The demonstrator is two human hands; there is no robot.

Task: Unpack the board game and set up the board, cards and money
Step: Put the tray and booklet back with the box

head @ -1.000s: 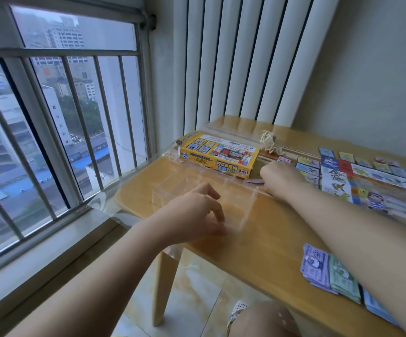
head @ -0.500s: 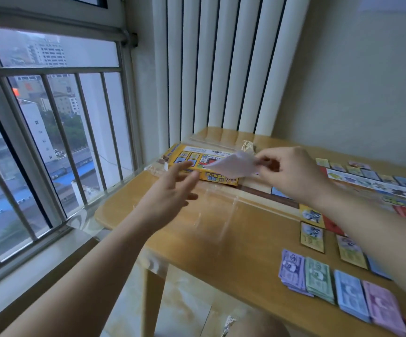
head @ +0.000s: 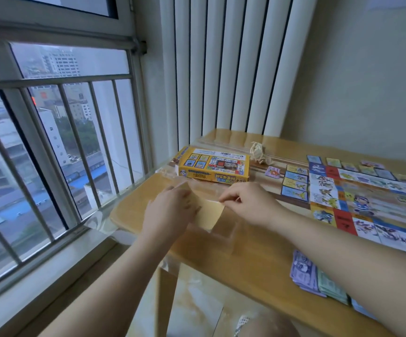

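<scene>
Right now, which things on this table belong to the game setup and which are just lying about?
Job: pale sheet held by left hand and right hand; yellow game box; game board; blue cards; money stacks.
Lying about: clear plastic tray; tan tangle beside the box.

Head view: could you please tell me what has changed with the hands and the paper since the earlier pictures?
The right hand brought the paper sheet down from before the yellow box; the left hand, open earlier, now holds its other end. The box, board and money stayed put.
</scene>
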